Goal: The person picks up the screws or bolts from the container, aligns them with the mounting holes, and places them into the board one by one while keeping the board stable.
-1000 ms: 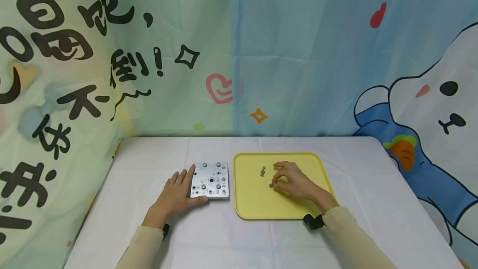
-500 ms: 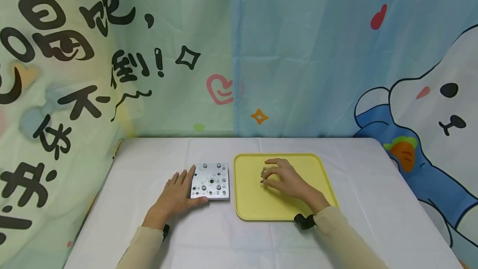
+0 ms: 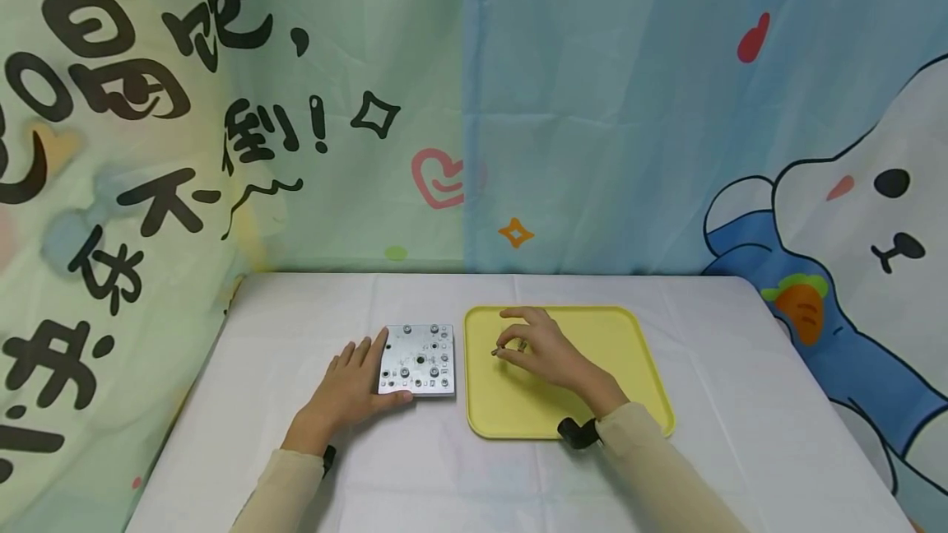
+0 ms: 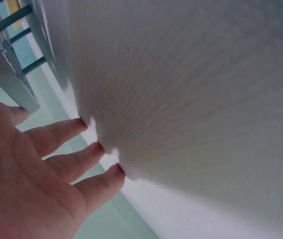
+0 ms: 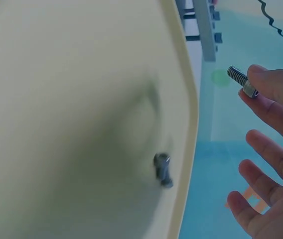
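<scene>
My left hand (image 3: 344, 389) lies spread at the left of a square silver metal plate (image 3: 415, 359). Its index finger runs along the plate's left edge and its thumb touches the near edge. In the left wrist view three other fingertips (image 4: 114, 172) press on the white cloth, and screw shanks (image 4: 12, 19) show under the plate. Above the tray my right hand (image 3: 544, 352) pinches a small socket-head screw (image 5: 237, 74) between thumb and index finger, threaded end outward. Its other fingers are spread. Loose screws (image 5: 162, 169) lie on the tray below, partly hidden by this hand in the head view.
A yellow tray (image 3: 518, 410) with a low rim stands right of the plate, a narrow gap between them. White cloth (image 3: 415, 467) covers the table. A printed curtain (image 3: 592, 146) hangs behind it. Several screw heads (image 3: 434, 372) and holes dot the plate's top.
My right hand has moved left and away from me over the tray, carrying the screw past the loose ones. The left hand and plate have stayed put.
</scene>
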A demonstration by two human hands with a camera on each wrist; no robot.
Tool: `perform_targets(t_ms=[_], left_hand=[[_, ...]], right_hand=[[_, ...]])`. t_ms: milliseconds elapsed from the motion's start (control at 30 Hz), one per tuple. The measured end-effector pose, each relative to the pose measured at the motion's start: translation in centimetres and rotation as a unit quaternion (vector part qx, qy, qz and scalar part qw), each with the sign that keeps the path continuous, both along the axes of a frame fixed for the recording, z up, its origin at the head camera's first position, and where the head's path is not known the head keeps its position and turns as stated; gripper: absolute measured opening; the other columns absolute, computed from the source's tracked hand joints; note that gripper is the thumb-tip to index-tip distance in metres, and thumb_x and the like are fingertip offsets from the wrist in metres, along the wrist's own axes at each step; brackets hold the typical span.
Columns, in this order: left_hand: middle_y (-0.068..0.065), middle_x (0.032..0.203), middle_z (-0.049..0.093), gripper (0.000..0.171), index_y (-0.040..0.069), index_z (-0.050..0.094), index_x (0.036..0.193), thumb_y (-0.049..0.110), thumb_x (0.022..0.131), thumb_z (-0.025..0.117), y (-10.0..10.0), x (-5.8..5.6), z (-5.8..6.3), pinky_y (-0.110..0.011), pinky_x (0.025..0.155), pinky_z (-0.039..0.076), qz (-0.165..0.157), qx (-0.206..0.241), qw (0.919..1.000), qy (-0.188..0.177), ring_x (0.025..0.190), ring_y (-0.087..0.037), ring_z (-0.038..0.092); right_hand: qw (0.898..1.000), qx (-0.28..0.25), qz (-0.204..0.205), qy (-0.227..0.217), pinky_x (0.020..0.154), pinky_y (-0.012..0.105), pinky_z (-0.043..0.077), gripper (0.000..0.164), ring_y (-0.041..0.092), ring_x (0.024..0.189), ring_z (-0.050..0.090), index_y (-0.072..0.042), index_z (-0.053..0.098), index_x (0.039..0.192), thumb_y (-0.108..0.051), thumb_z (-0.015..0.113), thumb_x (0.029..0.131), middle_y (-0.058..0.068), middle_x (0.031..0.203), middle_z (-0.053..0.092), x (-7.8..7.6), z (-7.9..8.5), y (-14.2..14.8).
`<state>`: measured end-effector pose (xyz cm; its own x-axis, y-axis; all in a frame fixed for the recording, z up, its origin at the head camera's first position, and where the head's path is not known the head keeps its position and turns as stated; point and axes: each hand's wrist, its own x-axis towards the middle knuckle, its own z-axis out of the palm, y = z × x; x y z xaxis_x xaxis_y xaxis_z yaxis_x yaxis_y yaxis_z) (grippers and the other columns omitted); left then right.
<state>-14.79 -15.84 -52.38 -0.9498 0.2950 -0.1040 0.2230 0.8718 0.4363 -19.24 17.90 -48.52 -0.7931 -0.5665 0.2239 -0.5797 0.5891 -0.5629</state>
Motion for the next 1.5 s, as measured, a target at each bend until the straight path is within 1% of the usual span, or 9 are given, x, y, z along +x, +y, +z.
perform_targets(t_ms=[133,400,533,700,967,1300,1500], left_hand=[[-0.029,0.155,0.031,0.112,0.01,0.017,0.161,0.071,0.081,0.066,0.0,0.0,0.0,-0.064,0.114,0.022,-0.001,0.0,1.0,0.001,0.143,-0.052,0.024],[-0.029,0.155,0.032,0.112,0.01,0.017,0.161,0.072,0.082,0.066,0.0,0.1,0.0,-0.064,0.113,0.023,-0.002,-0.001,1.0,0.007,0.142,-0.052,0.024],[-0.029,0.155,0.032,0.112,0.01,0.017,0.161,0.072,0.082,0.066,0.0,0.0,0.0,-0.064,0.113,0.023,-0.001,-0.001,1.0,0.007,0.142,-0.052,0.024],[-0.029,0.155,0.031,0.112,0.01,0.018,0.161,0.072,0.081,0.066,0.0,-0.1,0.0,-0.064,0.113,0.023,0.0,-0.002,1.0,0.004,0.142,-0.052,0.024],[-0.029,0.155,0.032,0.112,0.01,0.018,0.161,0.072,0.082,0.066,-0.1,-0.2,-0.2,-0.064,0.113,0.023,-0.001,-0.003,1.0,0.001,0.142,-0.052,0.024],[-0.029,0.155,0.031,0.111,0.01,0.017,0.161,0.072,0.082,0.065,-0.2,-0.2,-0.3,-0.064,0.113,0.023,-0.004,-0.001,1.0,0.004,0.142,-0.052,0.024],[-0.03,0.155,0.031,0.111,0.01,0.017,0.161,0.071,0.083,0.065,-0.2,-0.2,-0.3,-0.065,0.112,0.024,-0.007,-0.001,1.0,0.004,0.142,-0.053,0.024]], right_hand=[[1.0,-0.003,0.001,0.003,0.106,0.063,0.03,0.004,0.044,0.13,0.042,-0.016,0.074,0.088,-0.013,0.078,0.089,0.023,0.135,0.056,-0.1,0.3,-1.0],[1.0,-0.01,0.013,0.005,0.107,0.06,0.03,0.004,0.041,0.129,0.042,-0.013,0.075,0.089,-0.015,0.077,0.089,0.021,0.134,0.056,-0.4,0.7,-3.2],[1.0,-0.005,0.019,0.004,0.108,0.058,0.031,0.007,0.04,0.13,0.042,-0.011,0.076,0.091,-0.018,0.076,0.09,0.02,0.135,0.057,-0.7,0.7,-4.3],[1.0,0.002,0.028,0.004,0.107,0.058,0.032,0.006,0.04,0.129,0.043,-0.011,0.076,0.092,-0.017,0.075,0.091,0.019,0.134,0.057,-1.1,0.5,-5.7],[0.999,0.014,0.042,-0.013,0.109,0.058,0.03,0.005,0.038,0.132,0.042,-0.012,0.075,0.093,-0.017,0.075,0.091,0.018,0.137,0.055,-1.3,0.6,-7.5],[0.998,0.035,0.03,-0.04,0.11,0.057,0.03,0.005,0.036,0.133,0.041,-0.014,0.075,0.091,-0.019,0.075,0.091,0.014,0.137,0.055,-1.4,0.2,-9.5],[0.998,0.046,0.035,-0.03,0.108,0.058,0.033,0.006,0.036,0.131,0.044,-0.014,0.076,0.091,-0.02,0.074,0.092,0.015,0.137,0.056,-1.5,-0.3,-10.1]])
